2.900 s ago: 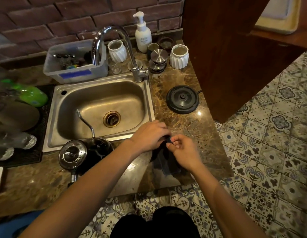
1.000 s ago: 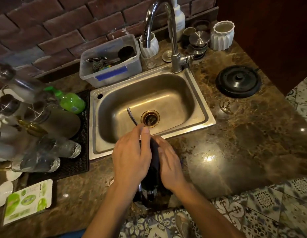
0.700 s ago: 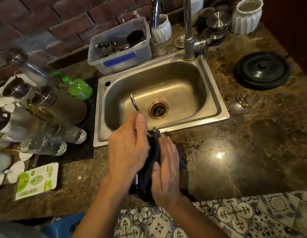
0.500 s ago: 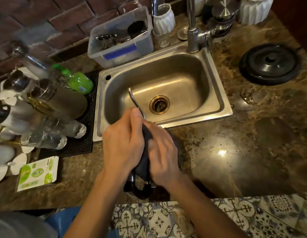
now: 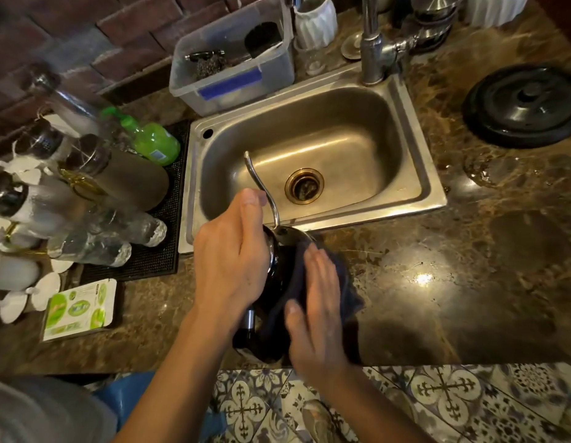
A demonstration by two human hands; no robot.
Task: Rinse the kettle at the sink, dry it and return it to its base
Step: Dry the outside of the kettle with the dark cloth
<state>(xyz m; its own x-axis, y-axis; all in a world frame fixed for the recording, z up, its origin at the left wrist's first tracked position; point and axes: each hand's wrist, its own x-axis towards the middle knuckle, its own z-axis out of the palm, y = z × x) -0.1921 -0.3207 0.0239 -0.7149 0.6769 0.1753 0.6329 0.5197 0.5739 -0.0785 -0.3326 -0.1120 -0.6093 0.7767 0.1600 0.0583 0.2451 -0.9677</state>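
The black gooseneck kettle (image 5: 276, 279) stands on the marble counter just in front of the sink (image 5: 431, 199). Its thin silver spout curves up over the basin. My left hand (image 5: 231, 260) lies over the top and left side of the kettle and holds it. My right hand (image 5: 316, 302) presses a dark blue cloth (image 5: 348, 295) flat against the kettle's right side. Most of the kettle body is hidden by both hands and the cloth. The round black kettle base (image 5: 525, 105) sits on the counter at the far right.
A tap (image 5: 372, 49) stands behind the sink, beside a clear tub (image 5: 233, 75) of scrubbers. Bottles and a green soap bottle (image 5: 150, 142) lie on a black mat (image 5: 162, 251) at the left. A green-and-white packet (image 5: 79, 310) lies near the counter's front edge.
Both hands went from handling the cloth on the counter to the kettle. My right hand has rubbed the cloth along the kettle's right side while my left stayed on top.
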